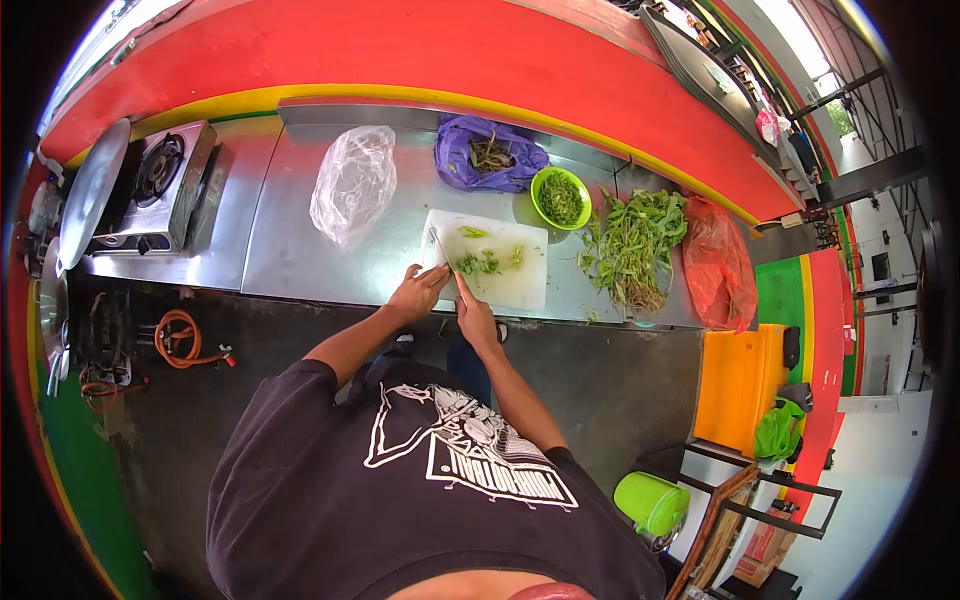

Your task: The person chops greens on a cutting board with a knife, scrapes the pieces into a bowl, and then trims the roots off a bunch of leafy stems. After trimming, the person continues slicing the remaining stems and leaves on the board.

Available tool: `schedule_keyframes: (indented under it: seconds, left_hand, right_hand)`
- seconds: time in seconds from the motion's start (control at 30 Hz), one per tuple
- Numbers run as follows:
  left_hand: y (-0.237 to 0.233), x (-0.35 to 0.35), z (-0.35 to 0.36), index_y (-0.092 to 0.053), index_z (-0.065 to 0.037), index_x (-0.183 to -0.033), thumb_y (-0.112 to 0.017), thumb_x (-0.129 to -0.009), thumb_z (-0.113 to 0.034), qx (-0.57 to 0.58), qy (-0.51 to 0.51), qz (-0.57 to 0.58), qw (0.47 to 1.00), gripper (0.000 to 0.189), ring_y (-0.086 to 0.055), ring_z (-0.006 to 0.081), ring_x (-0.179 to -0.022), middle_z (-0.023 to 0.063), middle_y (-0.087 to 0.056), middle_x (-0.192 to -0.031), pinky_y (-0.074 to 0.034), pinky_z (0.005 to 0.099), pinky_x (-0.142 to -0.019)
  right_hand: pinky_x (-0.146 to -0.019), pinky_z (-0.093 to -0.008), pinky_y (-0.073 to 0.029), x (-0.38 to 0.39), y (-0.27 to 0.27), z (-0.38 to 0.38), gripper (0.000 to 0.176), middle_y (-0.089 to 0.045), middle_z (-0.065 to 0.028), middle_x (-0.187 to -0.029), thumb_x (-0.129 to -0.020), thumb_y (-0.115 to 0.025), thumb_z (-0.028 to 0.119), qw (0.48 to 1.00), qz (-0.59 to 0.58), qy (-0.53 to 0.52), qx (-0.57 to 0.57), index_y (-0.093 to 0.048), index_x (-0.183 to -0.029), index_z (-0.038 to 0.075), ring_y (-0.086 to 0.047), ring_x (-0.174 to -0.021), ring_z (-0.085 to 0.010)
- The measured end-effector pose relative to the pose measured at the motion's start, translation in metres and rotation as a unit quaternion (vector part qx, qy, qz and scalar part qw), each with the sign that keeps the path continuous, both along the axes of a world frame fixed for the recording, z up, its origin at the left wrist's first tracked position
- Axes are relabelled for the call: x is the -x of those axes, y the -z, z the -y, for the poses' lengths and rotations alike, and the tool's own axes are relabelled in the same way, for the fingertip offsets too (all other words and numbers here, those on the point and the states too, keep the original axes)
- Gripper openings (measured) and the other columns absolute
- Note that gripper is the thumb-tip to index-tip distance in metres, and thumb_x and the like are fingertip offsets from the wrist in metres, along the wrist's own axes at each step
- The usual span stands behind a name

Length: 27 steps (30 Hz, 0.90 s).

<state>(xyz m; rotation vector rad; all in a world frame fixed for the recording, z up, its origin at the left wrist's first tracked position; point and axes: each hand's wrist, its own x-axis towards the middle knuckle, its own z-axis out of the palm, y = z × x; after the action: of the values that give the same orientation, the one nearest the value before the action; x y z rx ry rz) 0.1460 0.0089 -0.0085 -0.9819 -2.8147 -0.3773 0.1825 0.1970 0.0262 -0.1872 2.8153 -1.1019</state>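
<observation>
My right hand [477, 320] is closed round the handle of a kitchen knife [446, 253], its blade slanting up and left over the white cutting board [520, 285]. My left hand [418, 293] rests at the board's left front edge, close beside the blade. Its fingers are bent and pressed together; what lies under them is hidden. Chopped greens [485, 263] lie in small heaps on the board, right of the knife. A few longer green pieces [473, 232] lie near its far side.
Behind the board are a purple bag [460, 160] with stems and a green bowl [541, 213] of cut leaves. A leafy bunch [640, 245] and a red bag [718, 270] lie to the right. At left are a clear plastic bag [353, 185] and a gas stove [160, 190].
</observation>
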Motion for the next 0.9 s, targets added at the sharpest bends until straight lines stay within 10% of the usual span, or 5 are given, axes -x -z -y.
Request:
schedule_keyframes:
  seconds: [0.1,0.27,0.9]
  left_hand:
    - [0.001,0.000,0.000,-0.049,-0.006,-0.140,-0.056,-0.087,-0.013,0.007,0.001,-0.018,1.000,0.053,-0.043,0.0138,-0.139,0.0076,-0.049,-0.146,-0.035,0.0491,-0.106]
    - [-0.005,-0.002,0.002,-0.054,-0.007,-0.132,-0.056,-0.087,-0.010,-0.059,-0.005,0.017,0.998,0.045,-0.049,0.0173,-0.130,0.0074,-0.052,-0.137,-0.038,0.0521,-0.104]
    - [-0.018,-0.005,0.003,-0.053,-0.010,-0.136,-0.057,-0.087,-0.009,-0.021,-0.013,0.052,0.998,0.049,-0.047,0.0167,-0.136,0.0071,-0.054,-0.139,-0.037,0.0521,-0.105]
  right_hand:
    - [-0.070,-0.0549,-0.048,0.005,-0.006,0.005,0.061,-0.064,-0.0303,-0.082,-0.097,-0.055,0.015,0.999,-0.003,0.010,0.031,-0.034,-0.153,0.027,-0.063,-0.077,-0.0500]
    - [-0.097,-0.0502,-0.047,-0.006,-0.004,-0.003,0.062,-0.058,-0.0325,-0.125,-0.097,-0.055,0.015,0.998,-0.010,-0.001,0.070,-0.032,-0.154,0.027,-0.055,-0.117,-0.0487]
    - [-0.078,-0.0534,-0.051,0.013,-0.009,0.007,0.062,-0.066,-0.0305,-0.102,-0.096,-0.055,0.015,0.999,0.040,0.006,-0.031,-0.035,-0.153,0.029,-0.063,-0.094,-0.0489]
